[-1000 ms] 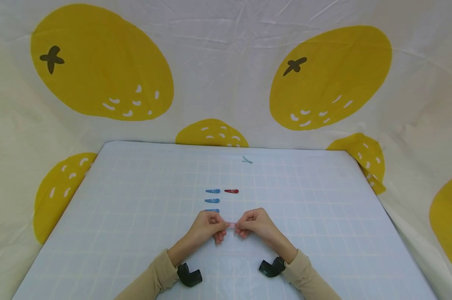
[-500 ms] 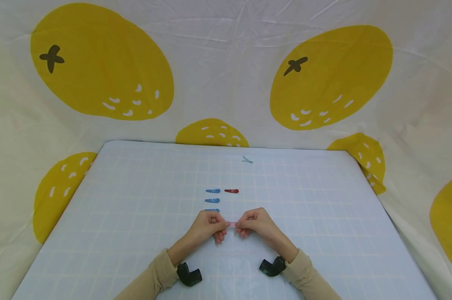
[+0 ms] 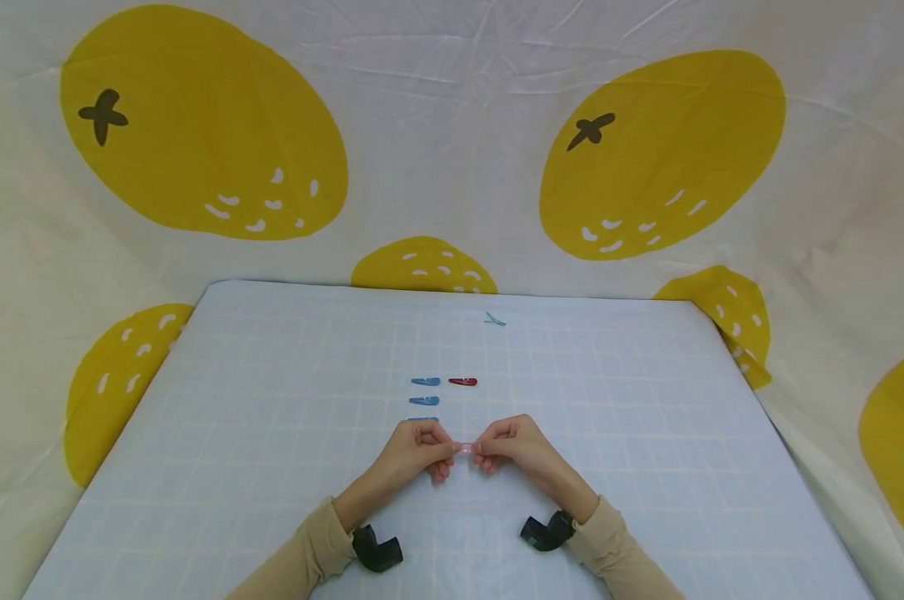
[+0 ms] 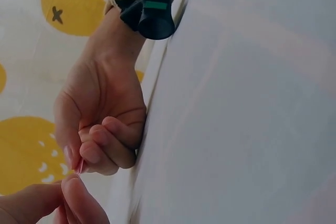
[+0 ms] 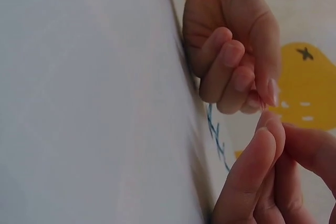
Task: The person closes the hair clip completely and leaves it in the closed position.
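Note:
A small pink hair clip (image 3: 466, 448) is stretched between my two hands just above the table. My left hand (image 3: 422, 447) pinches its left end with thumb and forefinger. At the other end my right hand (image 3: 513, 443) pinches it the same way. Fingertips cover most of the clip; in the left wrist view only a sliver of the pink clip (image 4: 80, 167) shows. Beyond the left hand lies a column of blue snap hair clips: a far one (image 3: 425, 382), a middle one (image 3: 424, 401) and a near one (image 3: 422, 418), partly hidden by that hand. A red hair clip (image 3: 462, 382) sits beside the far blue one.
A green hair clip (image 3: 494, 319), spread apart in a Y shape, lies near the table's back edge. The table (image 3: 287, 400) wears a pale checked cloth. Behind it hangs a white curtain (image 3: 437, 125) with yellow fruit prints. Each wrist carries a black camera mount (image 3: 377, 548).
Both hands keep their pinch on the pink hair clip and hardly move. A little more of the clip's face shows between the fingertips now. The other clips stay in place.

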Demonstrator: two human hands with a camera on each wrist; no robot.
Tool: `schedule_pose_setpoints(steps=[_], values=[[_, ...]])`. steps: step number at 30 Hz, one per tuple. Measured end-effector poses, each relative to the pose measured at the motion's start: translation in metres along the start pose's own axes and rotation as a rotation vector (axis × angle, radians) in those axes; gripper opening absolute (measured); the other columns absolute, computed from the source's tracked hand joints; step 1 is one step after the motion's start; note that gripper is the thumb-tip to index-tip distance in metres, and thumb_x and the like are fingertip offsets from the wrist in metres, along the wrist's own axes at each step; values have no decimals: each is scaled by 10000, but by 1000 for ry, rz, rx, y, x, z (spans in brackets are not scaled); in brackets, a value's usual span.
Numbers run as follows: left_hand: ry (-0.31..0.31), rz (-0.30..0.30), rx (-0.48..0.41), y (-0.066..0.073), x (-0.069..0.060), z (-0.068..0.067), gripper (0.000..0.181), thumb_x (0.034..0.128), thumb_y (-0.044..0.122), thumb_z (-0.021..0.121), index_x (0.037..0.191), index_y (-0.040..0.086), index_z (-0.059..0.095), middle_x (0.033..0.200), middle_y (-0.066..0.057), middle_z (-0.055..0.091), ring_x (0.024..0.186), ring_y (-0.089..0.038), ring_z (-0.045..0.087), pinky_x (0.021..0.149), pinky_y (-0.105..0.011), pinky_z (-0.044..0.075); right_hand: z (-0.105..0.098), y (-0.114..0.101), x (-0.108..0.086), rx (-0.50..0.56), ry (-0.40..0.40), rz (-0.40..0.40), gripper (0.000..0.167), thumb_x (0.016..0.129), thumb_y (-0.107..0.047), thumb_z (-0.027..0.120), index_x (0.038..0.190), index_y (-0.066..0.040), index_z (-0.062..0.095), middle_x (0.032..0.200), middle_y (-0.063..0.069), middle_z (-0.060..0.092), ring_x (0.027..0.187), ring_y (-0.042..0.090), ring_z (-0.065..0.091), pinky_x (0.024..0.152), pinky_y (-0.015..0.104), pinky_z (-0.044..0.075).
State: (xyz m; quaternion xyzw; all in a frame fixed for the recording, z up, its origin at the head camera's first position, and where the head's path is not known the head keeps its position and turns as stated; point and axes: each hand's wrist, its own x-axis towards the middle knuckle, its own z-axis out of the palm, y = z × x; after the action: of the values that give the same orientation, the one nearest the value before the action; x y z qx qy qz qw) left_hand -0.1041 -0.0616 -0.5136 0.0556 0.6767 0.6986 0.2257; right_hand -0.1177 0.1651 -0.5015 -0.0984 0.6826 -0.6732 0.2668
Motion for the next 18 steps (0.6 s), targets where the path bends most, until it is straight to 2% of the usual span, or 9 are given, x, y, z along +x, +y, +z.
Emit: schedule_pose_setpoints(steps=[11, 18], values=[[-16, 117, -12, 4, 0, -3, 170, 883, 78, 746, 951, -49, 655, 734, -138, 672, 582, -166, 615, 585, -268, 548, 0, -2, 0, 56, 9, 17, 249, 918, -19, 644, 941, 228, 639, 752, 118, 697, 614, 133, 618, 620, 253, 550], [-14, 168, 47, 7, -1, -5, 149, 888, 98, 746, 961, -21, 694, 754, -172, 676, 605, -178, 614, 610, -265, 546, 0, -4, -1, 94, 21, 28, 274, 923, -44, 656, 962, 227, 638, 746, 98, 699, 607, 125, 620, 617, 254, 552]])
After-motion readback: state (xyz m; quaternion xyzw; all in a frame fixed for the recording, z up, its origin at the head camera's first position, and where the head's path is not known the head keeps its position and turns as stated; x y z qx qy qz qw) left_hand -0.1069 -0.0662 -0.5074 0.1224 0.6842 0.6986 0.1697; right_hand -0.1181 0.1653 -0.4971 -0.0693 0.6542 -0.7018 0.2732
